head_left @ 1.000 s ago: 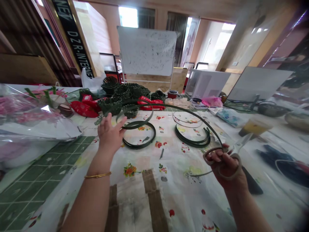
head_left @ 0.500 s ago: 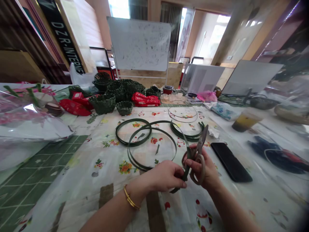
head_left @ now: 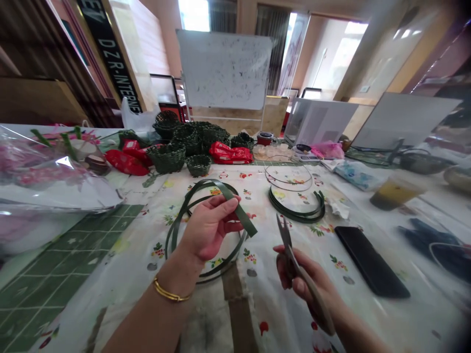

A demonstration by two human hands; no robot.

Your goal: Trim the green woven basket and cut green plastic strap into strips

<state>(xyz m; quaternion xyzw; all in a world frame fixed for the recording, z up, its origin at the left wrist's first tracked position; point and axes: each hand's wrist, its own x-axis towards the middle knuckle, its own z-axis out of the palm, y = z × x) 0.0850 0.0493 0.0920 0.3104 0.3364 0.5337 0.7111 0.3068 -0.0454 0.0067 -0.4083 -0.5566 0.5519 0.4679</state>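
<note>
My left hand (head_left: 211, 223) pinches a dark green flat strip (head_left: 246, 220) near its cut end, which sticks out to the right of my fingers. The rest of that strip curves back in a wide loop over a coiled green strip on the tablecloth. In my right hand (head_left: 307, 277) is a pair of scissors (head_left: 286, 234), its blades slightly parted and pointing away from me. A bundle of curved green strips (head_left: 296, 213) lies beyond the scissors' tips. Behind it rests a thin wire ring (head_left: 288, 189).
A black phone (head_left: 371, 262) lies right of my right hand, with a plastic cup of yellowish liquid (head_left: 395, 192) farther back. Green woven baskets (head_left: 167, 158) and red packets (head_left: 231, 153) stand along the far side. Clear plastic wrapping (head_left: 66, 184) covers the left.
My hands have moved apart. The left has gone up and left with the strip's end; the right has drawn lower with the scissors, which have turned forward. The view has shifted slightly.
</note>
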